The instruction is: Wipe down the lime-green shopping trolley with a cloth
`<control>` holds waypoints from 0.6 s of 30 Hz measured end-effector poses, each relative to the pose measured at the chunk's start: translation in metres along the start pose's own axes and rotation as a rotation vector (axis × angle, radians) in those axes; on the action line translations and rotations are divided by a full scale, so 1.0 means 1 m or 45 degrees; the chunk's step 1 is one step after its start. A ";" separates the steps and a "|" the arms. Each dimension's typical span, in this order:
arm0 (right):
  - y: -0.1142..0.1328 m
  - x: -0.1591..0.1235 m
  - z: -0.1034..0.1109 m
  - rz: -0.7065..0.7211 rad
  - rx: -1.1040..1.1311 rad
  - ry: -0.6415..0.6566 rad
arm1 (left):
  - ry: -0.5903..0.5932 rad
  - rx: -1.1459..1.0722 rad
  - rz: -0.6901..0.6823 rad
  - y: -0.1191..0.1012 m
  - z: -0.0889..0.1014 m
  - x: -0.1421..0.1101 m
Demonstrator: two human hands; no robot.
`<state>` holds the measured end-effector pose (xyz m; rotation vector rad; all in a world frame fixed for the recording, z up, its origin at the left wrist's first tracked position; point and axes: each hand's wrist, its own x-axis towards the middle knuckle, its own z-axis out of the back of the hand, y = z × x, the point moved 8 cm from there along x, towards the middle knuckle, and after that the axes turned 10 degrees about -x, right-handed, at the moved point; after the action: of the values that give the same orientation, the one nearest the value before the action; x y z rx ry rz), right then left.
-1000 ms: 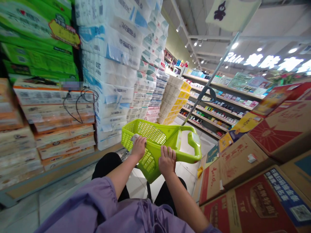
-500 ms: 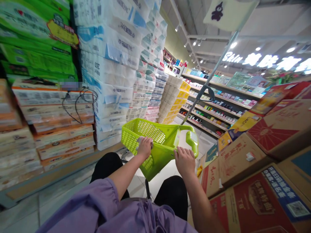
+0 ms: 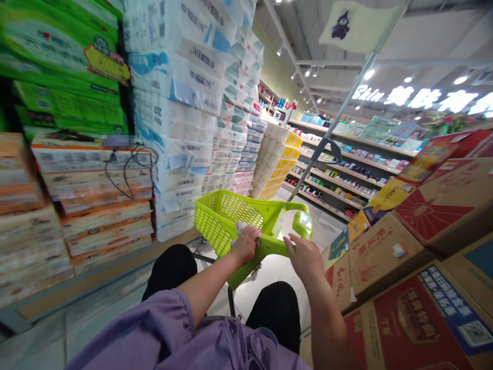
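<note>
A small green shopping cart point(image 3: 215, 221) with a perforated basket stands between my knees. My left hand point(image 3: 245, 245) is closed on a crumpled whitish cloth point(image 3: 240, 227), pressed over the near rim of the basket. Further right, my right hand point(image 3: 304, 257) is curled over the near side of the cart's frame, close to the handle point(image 3: 304, 221); its fingertips bend over the edge. A pole point(image 3: 335, 123) with a cream flag point(image 3: 358, 25) rises from the cart.
Stacked packs of tissue paper point(image 3: 185, 118) rise on the left, beside green packs point(image 3: 65, 56) and a coiled black cable point(image 3: 144, 156). Cardboard boxes point(image 3: 385, 252) are piled close on my right. Behind the cart are shelves point(image 3: 346, 174) of small goods and white floor tiles point(image 3: 275, 277).
My left hand has slid right along the basket rim with the cloth. My right hand has moved right from the basket side to near the handle. The cart has barely shifted.
</note>
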<state>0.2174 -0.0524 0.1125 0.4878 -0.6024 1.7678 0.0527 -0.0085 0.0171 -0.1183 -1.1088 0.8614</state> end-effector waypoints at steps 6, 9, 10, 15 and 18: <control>-0.019 0.000 -0.005 0.026 0.108 -0.165 | 0.005 -0.101 0.068 0.008 0.000 0.009; -0.014 0.000 -0.008 0.018 0.054 -0.209 | 0.030 -0.132 0.070 0.010 0.002 0.012; -0.012 0.000 -0.008 0.020 0.050 -0.220 | 0.039 -0.143 0.074 0.011 0.004 0.012; 0.002 -0.002 0.001 -0.022 0.124 -0.332 | 0.048 -0.196 0.126 0.018 0.014 0.010; 0.016 -0.007 0.005 -0.075 0.143 -0.419 | 0.015 -0.238 0.177 0.025 0.018 0.010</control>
<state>0.2042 -0.0645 0.1098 0.8772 -0.7104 1.6834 0.0259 0.0091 0.0207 -0.3587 -1.1787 0.8778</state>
